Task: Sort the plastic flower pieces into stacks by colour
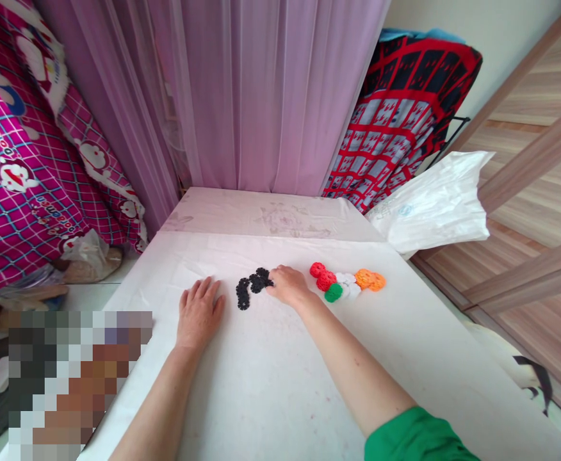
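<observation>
My left hand [200, 312] lies flat on the white-covered table with its fingers stretched out, holding nothing. To its right is a curved row of black notched interlocking discs [243, 294]. A cluster of more black discs [258, 280] adjoins the row's upper end. My right hand [287, 283] has its fingers closed at the right edge of this cluster, on a black disc that they partly hide. Further right are small groups of red discs [323, 276], white discs [349, 285] and orange discs [370, 280], with a green disc [333, 293] in front.
The table [271, 384] has a flowered cover strip [280, 214] along its far edge. Behind it hangs a purple curtain [256, 96]. A white plastic bag [434, 205] stands at the far right corner. Pink checked fabric [31, 160] hangs at the left, and wooden doors [540, 186] stand right.
</observation>
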`<state>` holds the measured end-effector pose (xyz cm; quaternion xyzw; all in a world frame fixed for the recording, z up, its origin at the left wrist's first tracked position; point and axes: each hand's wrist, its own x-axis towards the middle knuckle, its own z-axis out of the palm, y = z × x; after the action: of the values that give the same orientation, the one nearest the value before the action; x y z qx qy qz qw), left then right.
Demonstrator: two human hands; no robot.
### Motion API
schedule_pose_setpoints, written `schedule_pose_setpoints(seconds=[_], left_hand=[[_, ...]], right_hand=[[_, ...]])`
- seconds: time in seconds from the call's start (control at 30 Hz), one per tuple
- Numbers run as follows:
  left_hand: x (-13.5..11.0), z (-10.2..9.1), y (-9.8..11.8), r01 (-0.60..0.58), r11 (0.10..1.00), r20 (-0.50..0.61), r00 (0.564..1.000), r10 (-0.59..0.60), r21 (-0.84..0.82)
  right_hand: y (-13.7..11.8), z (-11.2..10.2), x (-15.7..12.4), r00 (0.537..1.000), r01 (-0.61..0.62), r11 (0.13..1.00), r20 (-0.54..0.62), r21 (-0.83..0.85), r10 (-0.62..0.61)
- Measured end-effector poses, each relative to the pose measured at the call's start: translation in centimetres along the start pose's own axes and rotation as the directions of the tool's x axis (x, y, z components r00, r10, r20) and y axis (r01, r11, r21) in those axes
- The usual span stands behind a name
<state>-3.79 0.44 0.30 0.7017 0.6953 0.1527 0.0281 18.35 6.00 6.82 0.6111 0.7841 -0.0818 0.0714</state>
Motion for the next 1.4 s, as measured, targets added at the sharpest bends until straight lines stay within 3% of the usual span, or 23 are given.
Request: schedule_pose_setpoints(seconds=[0.37,0.73,1.07,1.4], left_hand=[[0.1,-0.1,0.1,0.006,1.0,0.015,1.0,-0.007,0.031],[0.1,0.0,0.0,0.01,1.0,0.027,1.0,-0.01,0.021],[0.1,0.1,-0.1,0.0,1.0,0.001,1.0,0.0,0.012],[0.1,0.2,-0.1,-0.001,1.0,0.002,1.0,0.001,0.01]], right_hand=[[-1.0,-0.7,0.3,1.0,0.013,0.996,0.03,-0.087,-0.01],[6.4,-2.4,-3.7,0.991,-0.099,0.994,-0.083,0.038,0.102],[5.3,-1.3,-4.4,0.995,-0.08,0.996,-0.055,-0.027,0.079],[5.6,-1.8,-4.2,0.992,-0.1,0.995,-0.071,0.013,0.101]])
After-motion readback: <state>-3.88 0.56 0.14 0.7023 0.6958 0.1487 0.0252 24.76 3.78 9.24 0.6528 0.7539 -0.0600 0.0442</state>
